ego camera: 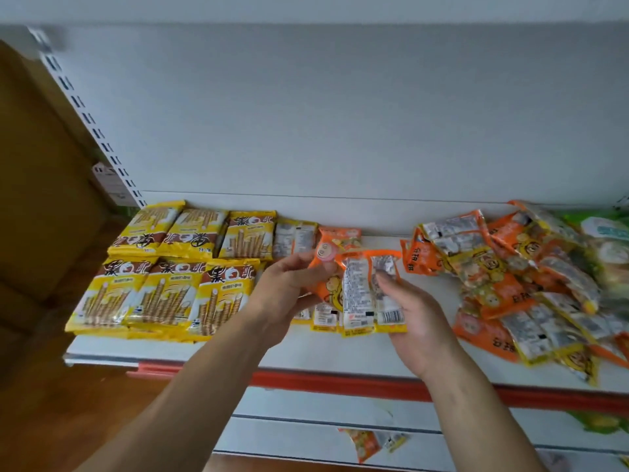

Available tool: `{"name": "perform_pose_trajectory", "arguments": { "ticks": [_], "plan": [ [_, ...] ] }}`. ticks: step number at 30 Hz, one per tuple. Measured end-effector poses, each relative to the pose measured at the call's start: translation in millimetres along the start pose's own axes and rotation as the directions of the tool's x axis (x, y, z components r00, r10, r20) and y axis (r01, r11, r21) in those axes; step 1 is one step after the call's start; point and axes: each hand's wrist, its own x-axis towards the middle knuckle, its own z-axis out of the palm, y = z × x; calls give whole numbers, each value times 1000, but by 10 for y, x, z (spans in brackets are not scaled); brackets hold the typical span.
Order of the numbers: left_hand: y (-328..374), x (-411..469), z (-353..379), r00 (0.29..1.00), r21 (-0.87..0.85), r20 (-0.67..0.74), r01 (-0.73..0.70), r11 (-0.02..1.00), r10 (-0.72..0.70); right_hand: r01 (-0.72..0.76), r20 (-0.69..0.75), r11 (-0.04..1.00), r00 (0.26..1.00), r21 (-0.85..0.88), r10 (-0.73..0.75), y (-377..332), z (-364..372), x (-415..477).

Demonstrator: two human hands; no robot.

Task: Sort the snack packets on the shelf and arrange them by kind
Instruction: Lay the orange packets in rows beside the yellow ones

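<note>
Now mid-sort: left hand (289, 294) pinches orange packet (327, 264), right hand (420, 321) grips fanned stack (369, 298), above shelf (340, 350) middle. Yellow packets (166, 267) rowed left; jumbled pile (510, 277) right. Next, likely: lay stack flat beside yellow rows

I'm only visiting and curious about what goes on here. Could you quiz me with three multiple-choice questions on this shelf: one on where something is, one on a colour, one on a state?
1. Where do the yellow wafer-stick packets lie?
A) at the left end of the shelf
B) at its right end
C) on the floor

2. What colour is the strip along the shelf's front edge?
A) blue
B) red
C) green

3. How do the orange packets at the right lie?
A) in neat rows
B) standing upright
C) in a loose heap

Answers:
1 A: they fill the left end in two rows.
2 B: the strip is plainly red.
3 C: they overlap at all angles, unlike the held packets, which the left hand and right hand grip in the middle.
</note>
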Motion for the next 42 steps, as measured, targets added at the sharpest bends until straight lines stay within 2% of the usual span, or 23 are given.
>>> {"name": "perform_pose_trajectory", "arguments": {
  "ticks": [5,7,11,12,14,16,18,19,20,21,22,24,26,28,34,36,38,40,42],
  "plan": [
    [-55,4,-87,999,-285,23,-28,958,36,64,6,995,998,76,-65,61,113,17],
    [-48,23,-111,999,-320,0,-51,946,54,64,7,995,998,72,-65,81,119,20],
    [48,81,-141,957,-210,-180,-264,942,228,54,29,996,998,65,-56,135,154,25],
    [59,87,-139,957,-202,-173,-264,943,231,65,23,996,998,58,-67,143,166,30],
    [53,64,-114,985,-173,-91,-160,972,146,85,-48,996,995,13,-84,139,193,52],
    [-5,43,-79,997,-138,-48,-72,988,66,67,-43,997,997,37,-65,135,216,77],
    [20,65,-104,984,-177,-154,-111,978,84,34,-29,998,999,59,-33,111,249,86],
    [68,84,-139,969,-170,-224,-146,975,106,31,-72,999,997,42,-28,99,243,97],
    [131,101,-196,950,-88,-278,-169,982,138,47,-146,999,988,8,-45,83,220,110],
    [196,114,-271,934,75,-306,-166,983,181,71,-225,997,971,-35,-77,75,182,123],
    [240,118,-366,926,281,-303,-141,949,227,94,-287,991,950,-98,-119,74,144,136],
    [274,111,-514,933,616,-237,-70,784,270,118,-324,953,923,-278,-208,93,95,158],
    [240,105,-574,944,807,-181,-17,590,274,112,-285,873,919,-475,-273,130,138,191],
    [152,148,-589,927,930,-141,4,367,347,94,-252,785,918,-612,-307,178,199,253],
    [22,249,-574,918,999,-32,32,7,396,-12,-212,493,912,-870,-350,330,275,389],
    [11,215,-563,890,999,30,-13,-42,455,-17,-185,396,902,-918,-390,379,274,393],
    [-40,174,-542,870,987,153,-111,-116,468,18,-137,294,857,-956,-497,398,266,372],
    [-118,149,-522,871,959,265,-196,-203,413,156,31,155,793,-975,-609,401,259,354],
    [-198,152,-523,895,941,298,-218,-257,332,301,260,-34,756,-953,-601,414,265,361]
  ]
}}
